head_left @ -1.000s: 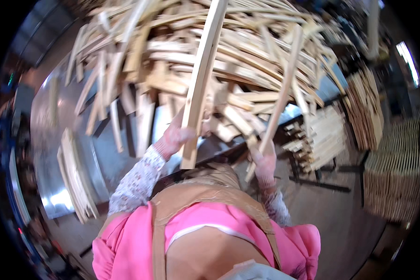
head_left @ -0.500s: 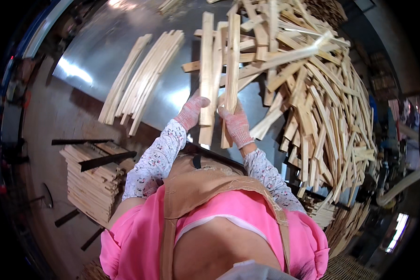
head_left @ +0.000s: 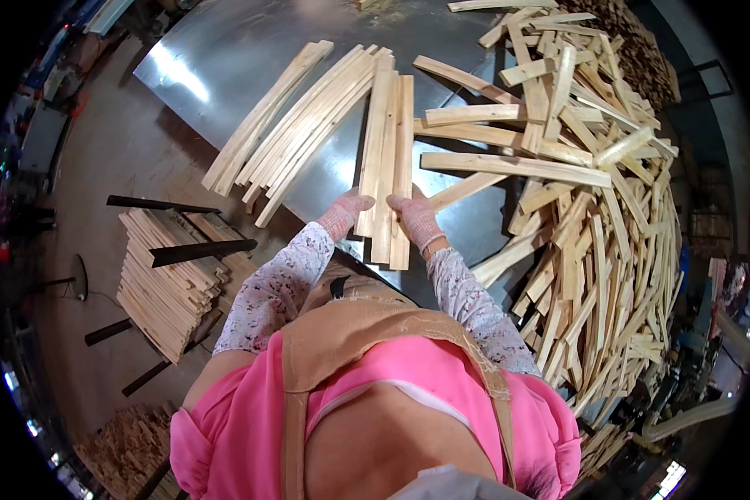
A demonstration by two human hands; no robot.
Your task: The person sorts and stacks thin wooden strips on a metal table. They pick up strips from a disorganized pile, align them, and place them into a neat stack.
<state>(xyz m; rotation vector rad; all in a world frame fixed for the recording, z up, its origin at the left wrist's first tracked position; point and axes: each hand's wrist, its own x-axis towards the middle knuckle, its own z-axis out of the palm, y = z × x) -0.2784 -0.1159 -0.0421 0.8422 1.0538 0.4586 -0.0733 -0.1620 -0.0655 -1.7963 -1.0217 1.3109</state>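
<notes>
Head view. Small bundle of wooden slats (head_left: 385,167) on the metal tabletop (head_left: 225,67), near its front edge, long axis running away from the body. Left hand (head_left: 344,212) and right hand (head_left: 415,218), both gloved, pressed flat against the bundle's near end from either side; grip clamped on the bundle between them, neither hand nearer. Sorted slat row (head_left: 296,125) to the left; loose slat heap (head_left: 583,208) toward the right edge. Stacked slats (head_left: 167,292) on the floor; no containers.

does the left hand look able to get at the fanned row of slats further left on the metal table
Probably yes. The left hand rests on the slat bundle, and the fanned row lies just beside it on the metal table with nothing between.
</notes>
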